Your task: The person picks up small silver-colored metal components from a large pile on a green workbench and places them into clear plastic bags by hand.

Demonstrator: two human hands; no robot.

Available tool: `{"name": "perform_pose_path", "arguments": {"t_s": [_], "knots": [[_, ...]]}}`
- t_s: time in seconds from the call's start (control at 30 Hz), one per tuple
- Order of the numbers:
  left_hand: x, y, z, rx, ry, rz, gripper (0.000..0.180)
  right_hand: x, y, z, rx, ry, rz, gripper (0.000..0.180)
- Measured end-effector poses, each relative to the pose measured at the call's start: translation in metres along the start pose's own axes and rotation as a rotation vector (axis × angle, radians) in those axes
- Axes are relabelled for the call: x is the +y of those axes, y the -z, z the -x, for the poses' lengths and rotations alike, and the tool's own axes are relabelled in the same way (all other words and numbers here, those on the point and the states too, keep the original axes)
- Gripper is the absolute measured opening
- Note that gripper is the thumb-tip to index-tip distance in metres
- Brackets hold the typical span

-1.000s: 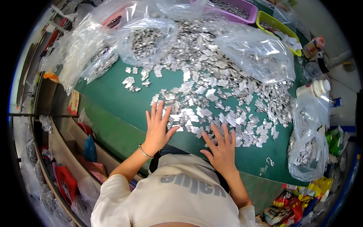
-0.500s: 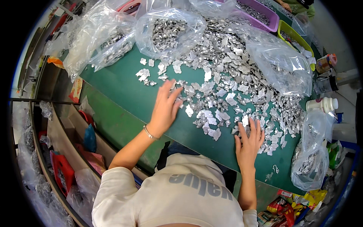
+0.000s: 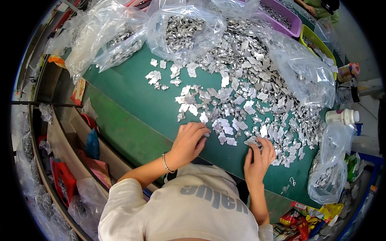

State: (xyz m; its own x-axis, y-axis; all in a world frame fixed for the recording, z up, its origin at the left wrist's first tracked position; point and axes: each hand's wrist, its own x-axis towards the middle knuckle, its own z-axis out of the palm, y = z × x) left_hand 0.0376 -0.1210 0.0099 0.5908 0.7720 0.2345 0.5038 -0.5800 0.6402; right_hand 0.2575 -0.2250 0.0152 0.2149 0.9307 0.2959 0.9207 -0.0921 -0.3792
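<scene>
Left hand (image 3: 187,141) is curled around by a silver piece (image 3: 207,135), can't really tell if it's pinched. Right hand (image 3: 258,160) is loosely spread beside more metal pieces (image 3: 252,140) on the green table (image 3: 128,94).

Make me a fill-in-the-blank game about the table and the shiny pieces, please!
1. The pieces lie scattered on the ____ table.
2. The bracelet sits just below the person's ____ hand.
3. Beside the lime tub is a ____ tub.
4. The white bottle is on the picture's ____ side.

Missing words: green; left; purple; right.
</scene>
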Motion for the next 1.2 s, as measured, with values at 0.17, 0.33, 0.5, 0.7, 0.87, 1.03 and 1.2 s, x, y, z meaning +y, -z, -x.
{"name": "perform_pose_path", "arguments": {"t_s": [0.17, 0.33, 0.5, 0.7, 0.87, 1.03, 1.2], "knots": [[0.001, -0.009, -0.003, -0.007, -0.015, 0.024, 0.029, -0.042, -0.023, -0.045, -0.124, 0.184, -0.157, 0.038], [-0.011, 0.003, 0.013, 0.022, 0.005, 0.034, 0.025, -0.064, -0.055, -0.077, -0.249, 0.473, -0.190, 0.040], [-0.030, 0.023, 0.031, 0.184, 0.105, 0.005, 0.027, -0.052, -0.050, -0.072, -0.287, 0.377, -0.076, 0.039], [-0.057, 0.039, 0.022, 0.391, 0.243, -0.083, 0.024, -0.109, -0.069, -0.094, -0.368, 0.582, -0.274, 0.039], [-0.071, 0.048, 0.012, 0.378, 0.236, -0.113, 0.023, -0.089, -0.077, -0.082, -0.343, 0.499, -0.004, 0.038], [-0.073, 0.059, 0.005, 0.297, 0.246, -0.057, 0.038, -0.086, -0.057, -0.085, -0.213, 0.291, -0.008, 0.037], [-0.092, 0.068, -0.021, 0.291, 0.246, -0.186, 0.049, -0.133, -0.097, -0.141, -0.206, 0.471, -0.163, 0.040]]}}
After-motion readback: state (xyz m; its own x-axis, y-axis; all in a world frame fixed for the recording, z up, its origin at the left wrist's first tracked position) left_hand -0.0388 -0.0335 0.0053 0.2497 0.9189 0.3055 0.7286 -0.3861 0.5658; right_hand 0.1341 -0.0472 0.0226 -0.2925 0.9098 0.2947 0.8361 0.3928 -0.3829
